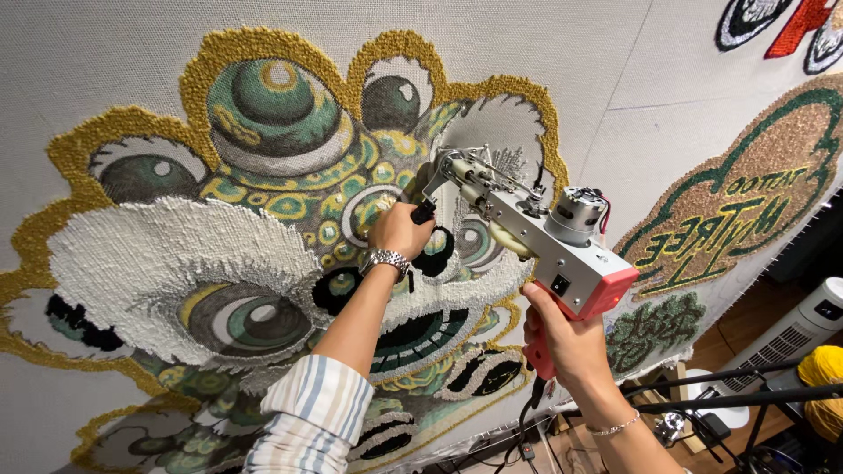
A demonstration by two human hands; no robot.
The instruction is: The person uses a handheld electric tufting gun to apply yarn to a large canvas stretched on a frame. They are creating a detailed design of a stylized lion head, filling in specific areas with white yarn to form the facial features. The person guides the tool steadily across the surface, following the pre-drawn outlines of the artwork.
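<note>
- Stretched backing cloth (105, 53) carries a tufted lion face (263, 254).
- Left hand (399, 230) clenches the tufting gun (527, 237)'s front handle; right hand (566, 342) wraps the rear grip below.
- A tilted needle could likely tear cloth.

At the lower right, a brown wooden floor (755, 325) shows past the stretched cloth's edge. A white slatted tower heater (795, 333) stands there, beside black metal stand rods (702, 395) and a yellow yarn ball (825, 373).

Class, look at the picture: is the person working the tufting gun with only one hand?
No. The left hand grips the black front handle of the tufting gun while the right hand holds its red rear grip.
</note>
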